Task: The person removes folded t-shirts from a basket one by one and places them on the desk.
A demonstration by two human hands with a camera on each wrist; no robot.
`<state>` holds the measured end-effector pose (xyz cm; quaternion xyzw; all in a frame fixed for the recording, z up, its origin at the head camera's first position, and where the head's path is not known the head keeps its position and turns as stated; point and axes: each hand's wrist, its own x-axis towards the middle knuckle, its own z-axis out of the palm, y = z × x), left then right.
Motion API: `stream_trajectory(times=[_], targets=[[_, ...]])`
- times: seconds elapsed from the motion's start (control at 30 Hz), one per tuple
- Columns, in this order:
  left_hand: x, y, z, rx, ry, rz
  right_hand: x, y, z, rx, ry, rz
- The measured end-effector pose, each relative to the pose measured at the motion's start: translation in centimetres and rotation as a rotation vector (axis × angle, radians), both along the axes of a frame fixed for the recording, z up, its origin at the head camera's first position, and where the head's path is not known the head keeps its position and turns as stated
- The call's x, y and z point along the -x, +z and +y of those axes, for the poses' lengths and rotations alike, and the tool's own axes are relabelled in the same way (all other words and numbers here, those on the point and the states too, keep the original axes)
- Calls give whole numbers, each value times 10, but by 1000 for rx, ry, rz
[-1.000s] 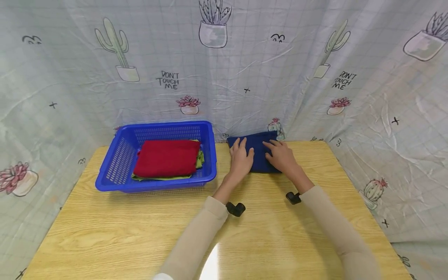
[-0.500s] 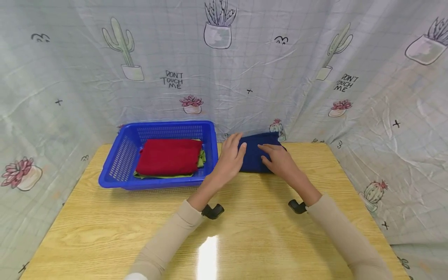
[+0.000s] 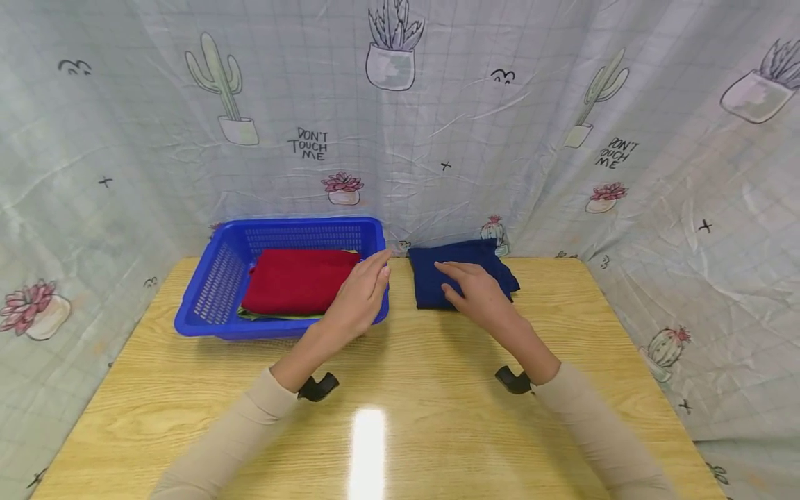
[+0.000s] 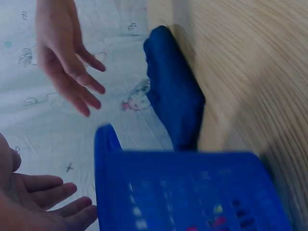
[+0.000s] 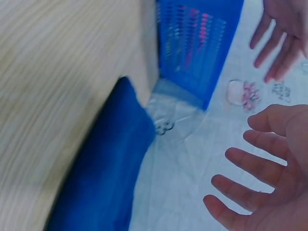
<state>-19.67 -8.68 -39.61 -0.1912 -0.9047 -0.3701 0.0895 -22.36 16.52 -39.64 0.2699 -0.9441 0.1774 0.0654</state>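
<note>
A folded navy blue cloth (image 3: 431, 281) lies on the table right of a blue plastic basket (image 3: 214, 295). My right hand (image 3: 481, 295) hovers over the cloth; in the right wrist view, its fingers (image 5: 250, 161) are spread and hold nothing. Over the basket's right rim is my left hand (image 3: 359, 295), fingers extended and nothing in it. In the left wrist view, its fingertips (image 4: 86, 209) overlap the basket's edge. A folded red cloth (image 3: 296, 278) lies inside the basket on top of green cloth (image 3: 255, 314), partly hidden by my left hand.
The wooden table (image 3: 425, 430) backs onto a hanging curtain (image 3: 437, 104) with cactus prints, which also runs along both sides. Dark wrist cameras (image 3: 319, 387) jut out below my sleeves.
Both hands have lifted off the navy cloth. My left hand has moved left to the basket's right side; my right hand has shifted slightly left and toward me, uncovering the cloth's right end.
</note>
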Motion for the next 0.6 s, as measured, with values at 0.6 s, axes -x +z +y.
stream_trajectory(times=[0.6], targets=[[-10,13,-87,160,85,-23,-8,17,-67,159,69,-44]])
